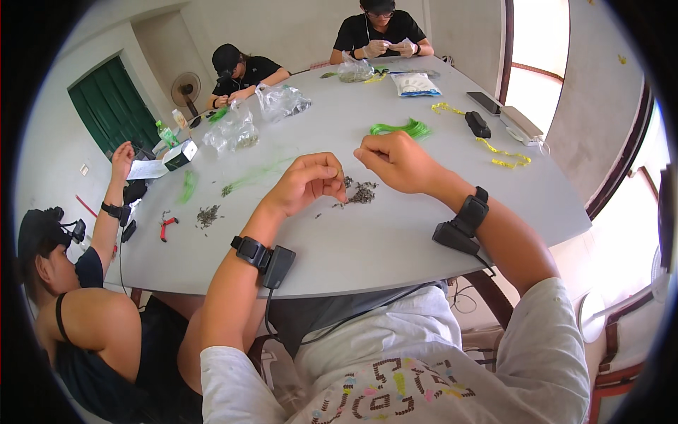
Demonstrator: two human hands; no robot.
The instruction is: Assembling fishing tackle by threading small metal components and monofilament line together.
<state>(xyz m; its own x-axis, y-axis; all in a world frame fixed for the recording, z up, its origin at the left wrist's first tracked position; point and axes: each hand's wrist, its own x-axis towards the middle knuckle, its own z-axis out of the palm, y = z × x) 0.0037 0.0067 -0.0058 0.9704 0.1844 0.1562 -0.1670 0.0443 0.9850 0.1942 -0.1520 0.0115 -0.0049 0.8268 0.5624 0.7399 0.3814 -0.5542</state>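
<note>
My left hand [311,185] is raised just above the grey table, its fingers curled in and the thumb against the index finger. Whatever it may pinch is too small to make out. Beneath and between my hands lies a pile of small dark metal pieces [364,192], with a few strays by my left fingertips. My right hand [397,161] is closed at the right of the pile, thumb and index finger pressed together, and its grip content is hidden. Just beyond it is a bundle of green strands [406,129]. Each wrist wears a black strap with a box.
Left of me, a seated person has an arm raised near a second pile [207,216] and red-handled pliers [168,228]. Thin green strands [261,172] trail across the table. Plastic bags [282,102] lie farther back, before two more people. A phone [484,102] and yellow tape [505,157] lie right.
</note>
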